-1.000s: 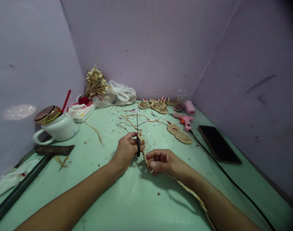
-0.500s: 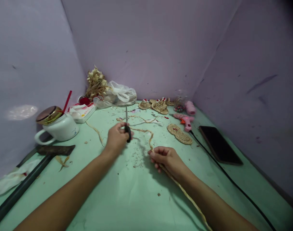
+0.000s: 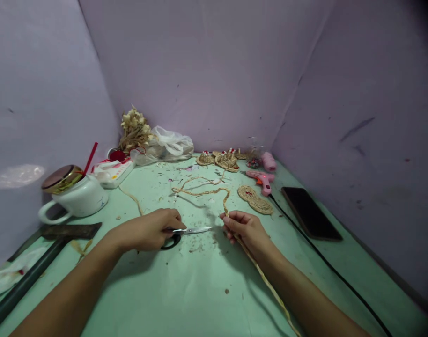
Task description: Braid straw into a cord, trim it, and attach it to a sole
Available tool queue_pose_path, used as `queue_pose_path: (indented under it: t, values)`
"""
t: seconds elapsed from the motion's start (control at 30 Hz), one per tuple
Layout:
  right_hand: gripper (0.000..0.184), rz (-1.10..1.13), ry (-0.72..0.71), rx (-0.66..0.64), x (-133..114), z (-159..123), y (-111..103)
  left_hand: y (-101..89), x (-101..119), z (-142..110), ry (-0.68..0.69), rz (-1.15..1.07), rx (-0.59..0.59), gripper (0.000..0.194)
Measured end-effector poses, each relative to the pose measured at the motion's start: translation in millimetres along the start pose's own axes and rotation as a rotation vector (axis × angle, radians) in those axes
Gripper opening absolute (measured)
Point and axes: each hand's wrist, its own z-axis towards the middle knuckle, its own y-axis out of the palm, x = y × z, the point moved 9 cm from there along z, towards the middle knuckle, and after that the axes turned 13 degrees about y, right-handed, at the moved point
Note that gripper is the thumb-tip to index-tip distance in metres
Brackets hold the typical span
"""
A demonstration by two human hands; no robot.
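Observation:
My left hand (image 3: pixel 154 229) is closed on a pair of scissors (image 3: pixel 195 230) with black handles. The blades look closed, and their tip points right, towards my other hand. Between the fingers and thumb of my right hand (image 3: pixel 244 227) is a braided straw cord (image 3: pixel 266 283). One end of it runs down along my right forearm and out of view at the bottom. The other stretch winds away over the table beyond my hand. A coiled straw sole-shaped piece (image 3: pixel 255 200) lies to the right of the cord.
A pink glue gun (image 3: pixel 261 180) trails a black cable past a phone (image 3: pixel 311 213). Small straw hats (image 3: pixel 226 160) stand at the back beside a plastic bag (image 3: pixel 172 144) and dried flowers (image 3: pixel 135 128). At left are a white mug (image 3: pixel 82 196) and a hammer (image 3: pixel 71 231).
My left hand has come nearer and to the left, and the scissors have swung from pointing away to pointing right. My right hand keeps its hold on the cord. The view has shifted slightly.

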Motion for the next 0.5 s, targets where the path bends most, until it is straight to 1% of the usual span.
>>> queue_pose_path:
  t: [0.03, 0.07, 0.1, 0.13, 0.17, 0.2, 0.23, 0.27, 0.3, 0.33, 0.43, 0.5]
  values:
    - [0.030, -0.008, -0.001, -0.005, 0, -1, 2, -2.5, -7, 2, -0.077, -0.155, 0.076, 0.015]
    - [0.030, -0.018, -0.001, -0.011, -1, -2, 4, -2.5, -18, 3, -0.179, -0.363, 0.174, 0.015]
    - [0.031, -0.031, 0.001, -0.021, 0, -4, 6, 0.4, -31, 2, -0.323, -0.575, 0.298, 0.018]
    - [0.031, -0.045, 0.002, -0.031, 0, -5, 8, 5.3, -43, 2, -0.448, -0.785, 0.446, 0.021]
    - [0.032, -0.061, 0.002, -0.045, 0, -6, 11, 17.9, -48, 7, -0.521, -1.054, 0.524, 0.020]
    - [0.032, -0.076, 0.001, -0.063, 0, -8, 14, 35.0, -48, 15, -0.600, -1.297, 0.521, 0.021]
    - [0.032, -0.090, -0.001, -0.081, 1, -9, 16, 49.0, -47, 24, -0.674, -1.470, 0.495, 0.022]
    - [0.032, -0.102, -0.003, -0.098, 2, -10, 19, 56.1, -47, 32, -0.722, -1.576, 0.510, 0.023]
    - [0.033, -0.113, -0.008, -0.114, 2, -10, 20, 57.0, -50, 39, -0.735, -1.632, 0.555, 0.022]
    - [0.033, -0.127, -0.011, -0.127, 3, -10, 22, 52.4, -55, 45, -0.725, -1.643, 0.636, 0.019]
    - [0.035, -0.174, -0.009, -0.148, 7, -9, 24, 23.6, -76, 53, -0.653, -1.554, 0.892, 0.009]
    - [0.034, -0.203, -0.011, -0.154, 10, -9, 26, 5.5, -91, 51, -0.653, -1.475, 1.001, 0.010]
